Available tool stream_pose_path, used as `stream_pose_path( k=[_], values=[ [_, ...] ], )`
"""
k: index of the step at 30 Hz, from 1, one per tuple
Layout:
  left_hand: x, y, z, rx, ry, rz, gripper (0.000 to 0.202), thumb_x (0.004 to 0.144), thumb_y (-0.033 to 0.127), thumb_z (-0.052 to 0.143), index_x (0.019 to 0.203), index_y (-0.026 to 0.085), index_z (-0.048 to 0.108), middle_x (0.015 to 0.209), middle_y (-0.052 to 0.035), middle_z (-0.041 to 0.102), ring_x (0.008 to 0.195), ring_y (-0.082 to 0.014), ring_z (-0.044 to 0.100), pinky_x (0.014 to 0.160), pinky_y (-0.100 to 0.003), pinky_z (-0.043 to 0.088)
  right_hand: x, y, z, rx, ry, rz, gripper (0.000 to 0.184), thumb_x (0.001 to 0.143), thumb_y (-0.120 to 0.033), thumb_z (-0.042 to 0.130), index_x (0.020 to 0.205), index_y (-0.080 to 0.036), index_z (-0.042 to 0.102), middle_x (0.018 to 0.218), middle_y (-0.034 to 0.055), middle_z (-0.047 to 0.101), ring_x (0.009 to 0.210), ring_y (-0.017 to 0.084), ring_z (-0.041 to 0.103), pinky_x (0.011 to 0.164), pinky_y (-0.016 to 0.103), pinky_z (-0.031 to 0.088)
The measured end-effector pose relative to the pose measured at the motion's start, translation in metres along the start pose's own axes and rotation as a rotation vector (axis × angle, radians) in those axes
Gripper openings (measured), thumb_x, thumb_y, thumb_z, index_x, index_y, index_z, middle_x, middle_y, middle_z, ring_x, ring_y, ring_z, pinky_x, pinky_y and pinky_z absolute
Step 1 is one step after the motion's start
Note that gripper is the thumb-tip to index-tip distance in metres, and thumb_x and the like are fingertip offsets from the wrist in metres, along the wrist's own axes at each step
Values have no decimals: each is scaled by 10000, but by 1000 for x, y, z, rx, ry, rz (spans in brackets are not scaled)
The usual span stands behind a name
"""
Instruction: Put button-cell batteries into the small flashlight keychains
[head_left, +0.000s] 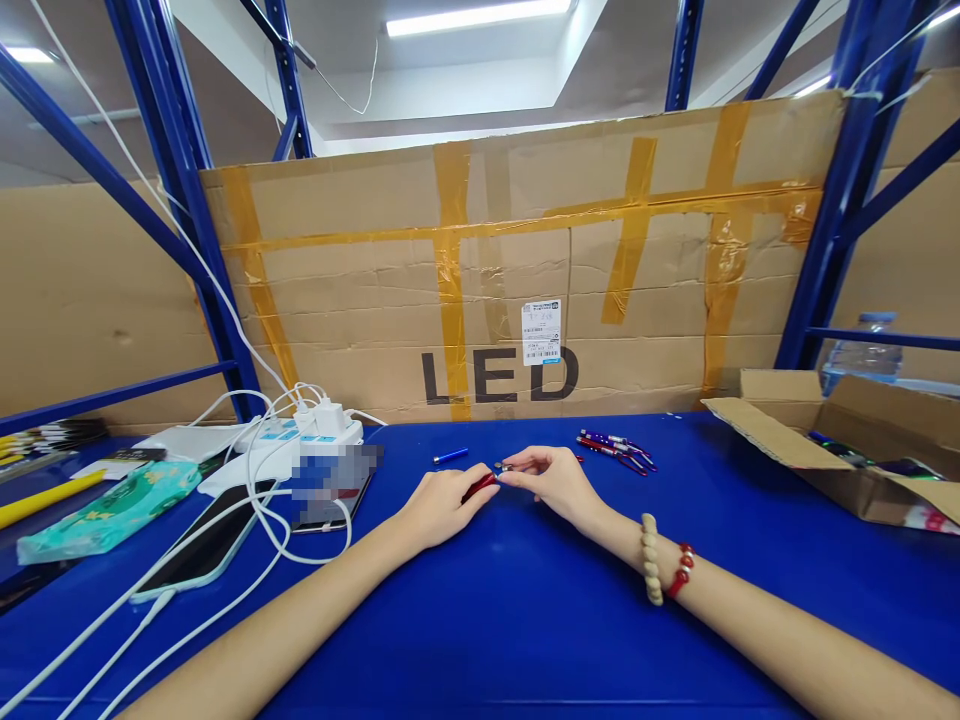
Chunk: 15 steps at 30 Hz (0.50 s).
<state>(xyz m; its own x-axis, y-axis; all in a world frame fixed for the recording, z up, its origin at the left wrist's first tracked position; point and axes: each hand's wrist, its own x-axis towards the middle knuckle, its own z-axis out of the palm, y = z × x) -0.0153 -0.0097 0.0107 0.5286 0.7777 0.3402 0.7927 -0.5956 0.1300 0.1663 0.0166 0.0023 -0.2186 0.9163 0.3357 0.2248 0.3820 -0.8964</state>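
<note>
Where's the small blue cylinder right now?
Head view, left of centre: the small blue cylinder lies on the blue tabletop, just beyond the left hand, which grips a red piece.

The table [517, 620] is free on the near side of the left hand [437, 508] and right hand [556, 487], and rightward to the box [862, 492]. Cables [160, 606] and phones [206, 545] obstruct the left hand's outer side; just beyond the right hand lie pens [616, 446], farther back cardboard [360, 300].

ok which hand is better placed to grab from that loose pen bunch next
Probably the right hand: the pen bunch lies close by on its side. The left hand is farther away, holding a red piece. Both look occupied, though.
</note>
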Motion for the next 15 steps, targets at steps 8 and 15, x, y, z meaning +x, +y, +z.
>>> stream_pose_path(
  k=[8, 15],
  values=[
    [1, -4, 2, -20, 29, -5, 318, 913, 421, 287, 982, 233, 535, 903, -13, 665, 813, -195, 619, 641, -262, 441, 0, -1, 1, 36, -66, -25, 309, 664, -375, 643, 872, -154, 702, 745, 49, 675, 509, 78, 478, 374, 166, 373],
    [0, -5, 2, -110, 19, 17, 285, 919, 375, 299, 936, 233, 545, 897, 7, 646, 823, -170, 605, 665, -242, 443, -1, 1, -3, 27, -165, 3, 352, 644, -454, 666, 807, -144, 702, 676, 32, 644, 512, 80, 470, 379, 171, 334]
  ],
)
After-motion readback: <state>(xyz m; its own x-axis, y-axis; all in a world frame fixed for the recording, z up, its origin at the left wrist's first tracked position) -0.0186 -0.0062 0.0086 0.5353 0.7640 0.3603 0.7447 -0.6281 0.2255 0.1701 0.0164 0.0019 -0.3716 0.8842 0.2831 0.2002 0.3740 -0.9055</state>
